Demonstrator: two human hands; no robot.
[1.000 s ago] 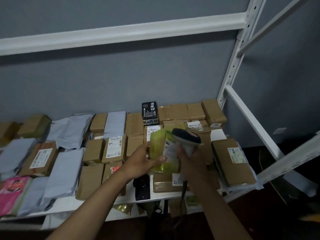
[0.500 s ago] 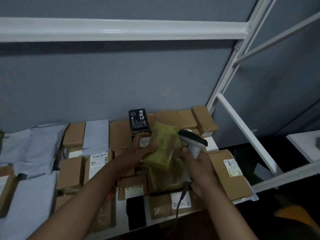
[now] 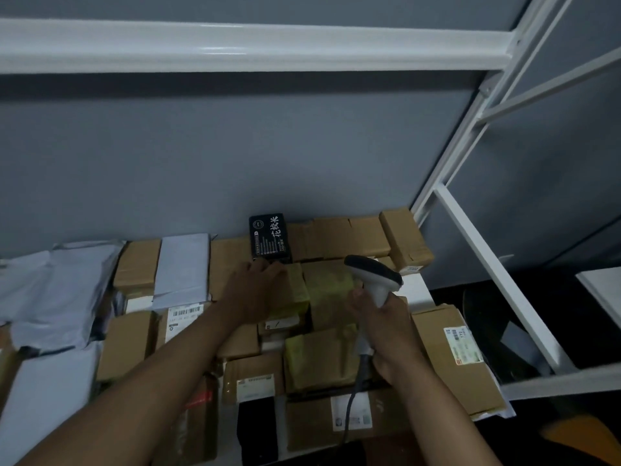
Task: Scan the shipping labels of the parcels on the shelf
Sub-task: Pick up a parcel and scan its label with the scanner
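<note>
the yellow-taped parcel [image 3: 327,285] that was held up to the scanner [image 3: 374,275] half a second ago now lies back among the parcels near the shelf's [image 3: 415,290] back right corner, the left hand [image 3: 252,290] resting on it with fingers curled over its far edge, the right hand [image 3: 383,327] gripping the scanner just beside it, so that label looks scanned.

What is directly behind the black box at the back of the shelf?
Behind the black box only the grey wall shows. Whether the box touches the wall cannot be seen; its back is hidden.
</note>
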